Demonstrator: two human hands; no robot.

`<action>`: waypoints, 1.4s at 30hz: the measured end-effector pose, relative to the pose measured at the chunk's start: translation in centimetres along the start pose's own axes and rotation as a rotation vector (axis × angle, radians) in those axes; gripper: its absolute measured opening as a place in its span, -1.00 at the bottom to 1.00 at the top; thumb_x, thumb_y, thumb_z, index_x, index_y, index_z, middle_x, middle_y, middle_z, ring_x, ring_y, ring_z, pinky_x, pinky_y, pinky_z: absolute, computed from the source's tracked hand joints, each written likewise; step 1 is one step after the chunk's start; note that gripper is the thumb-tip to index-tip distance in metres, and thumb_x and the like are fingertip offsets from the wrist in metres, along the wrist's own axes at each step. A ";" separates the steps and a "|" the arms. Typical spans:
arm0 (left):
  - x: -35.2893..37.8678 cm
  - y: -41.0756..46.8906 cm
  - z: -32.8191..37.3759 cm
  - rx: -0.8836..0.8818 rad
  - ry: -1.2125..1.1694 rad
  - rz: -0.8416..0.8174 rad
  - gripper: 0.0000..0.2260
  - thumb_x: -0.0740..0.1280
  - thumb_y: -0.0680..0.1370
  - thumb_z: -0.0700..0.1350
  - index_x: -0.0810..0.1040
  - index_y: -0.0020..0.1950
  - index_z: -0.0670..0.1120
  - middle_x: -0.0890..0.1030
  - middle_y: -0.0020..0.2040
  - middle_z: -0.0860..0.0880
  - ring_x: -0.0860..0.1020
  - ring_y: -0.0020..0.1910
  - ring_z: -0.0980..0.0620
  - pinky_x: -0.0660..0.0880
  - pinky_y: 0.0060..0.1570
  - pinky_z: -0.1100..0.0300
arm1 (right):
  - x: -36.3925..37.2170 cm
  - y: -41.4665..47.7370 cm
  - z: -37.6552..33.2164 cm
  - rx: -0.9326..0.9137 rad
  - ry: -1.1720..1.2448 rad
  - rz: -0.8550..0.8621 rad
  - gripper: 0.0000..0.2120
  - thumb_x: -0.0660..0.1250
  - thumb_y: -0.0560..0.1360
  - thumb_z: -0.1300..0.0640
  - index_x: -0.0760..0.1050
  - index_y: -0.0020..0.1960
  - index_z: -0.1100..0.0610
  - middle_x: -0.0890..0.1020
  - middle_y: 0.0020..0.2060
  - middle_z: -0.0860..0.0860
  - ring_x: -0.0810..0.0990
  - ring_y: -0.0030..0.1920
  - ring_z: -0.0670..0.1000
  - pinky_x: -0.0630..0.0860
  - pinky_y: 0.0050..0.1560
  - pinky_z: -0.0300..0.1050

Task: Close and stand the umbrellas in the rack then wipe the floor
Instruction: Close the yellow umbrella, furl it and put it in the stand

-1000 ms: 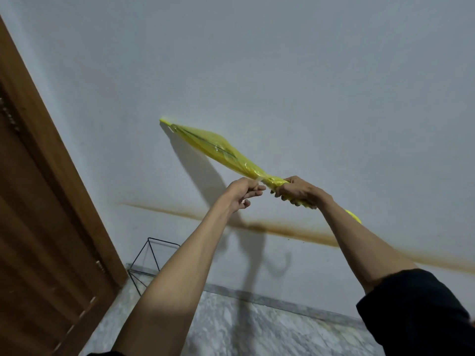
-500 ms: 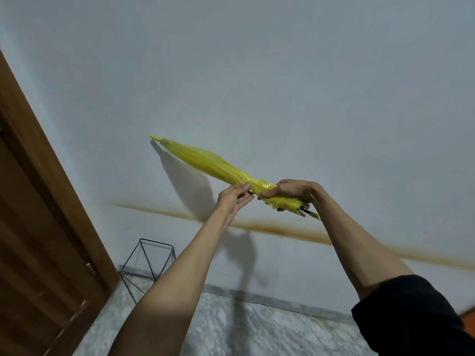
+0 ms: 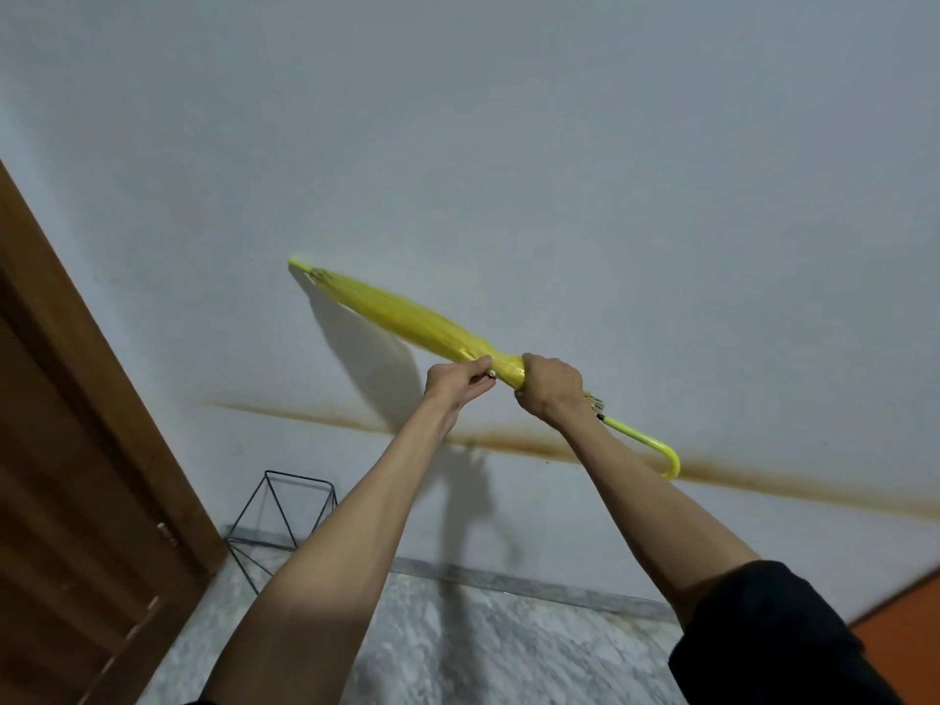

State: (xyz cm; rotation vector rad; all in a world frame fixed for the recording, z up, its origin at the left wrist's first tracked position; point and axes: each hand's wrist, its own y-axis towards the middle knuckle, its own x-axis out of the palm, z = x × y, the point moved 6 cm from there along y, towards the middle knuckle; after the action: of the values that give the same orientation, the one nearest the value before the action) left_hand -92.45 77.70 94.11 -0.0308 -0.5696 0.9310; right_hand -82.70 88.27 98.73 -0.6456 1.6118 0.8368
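Note:
A folded yellow umbrella (image 3: 397, 318) is held in the air before the white wall, tip up to the left, curved handle (image 3: 656, 450) down to the right. My right hand (image 3: 552, 386) grips the bunched canopy near its lower end. My left hand (image 3: 458, 381) pinches a small strap or fold of the canopy just left of the right hand. A black wire umbrella rack (image 3: 285, 521) stands on the floor in the corner, below and left of the umbrella, with nothing in it.
A brown wooden door (image 3: 76, 501) fills the left side beside the rack. The marble floor (image 3: 458, 643) runs along the wall's grey skirting. A brown stain streaks the wall (image 3: 610, 170) at hand height. An orange surface (image 3: 910, 633) shows at the right edge.
The canopy has been gathered tighter and the umbrella has sunk a little. My left hand closed in onto the canopy beside the right hand. The curved handle came into sight.

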 end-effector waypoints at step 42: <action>-0.1 -3.4 0.4 0.110 0.051 0.059 -0.79 0.49 0.46 -0.17 0.63 -0.03 -0.29 0.64 -0.07 -0.14 0.63 0.00 -0.03 0.62 -0.22 0.25 | -0.5 0.1 -0.4 0.071 0.414 -0.468 -0.85 0.34 0.21 0.13 0.45 -0.25 0.15 0.54 -0.38 0.08 0.47 -0.42 0.07 0.44 -0.32 -0.13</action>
State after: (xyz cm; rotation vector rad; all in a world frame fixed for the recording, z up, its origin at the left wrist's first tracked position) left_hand -90.17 75.50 95.32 0.0278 -0.4721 1.0155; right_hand -82.89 87.97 99.30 -1.1450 1.7424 0.3096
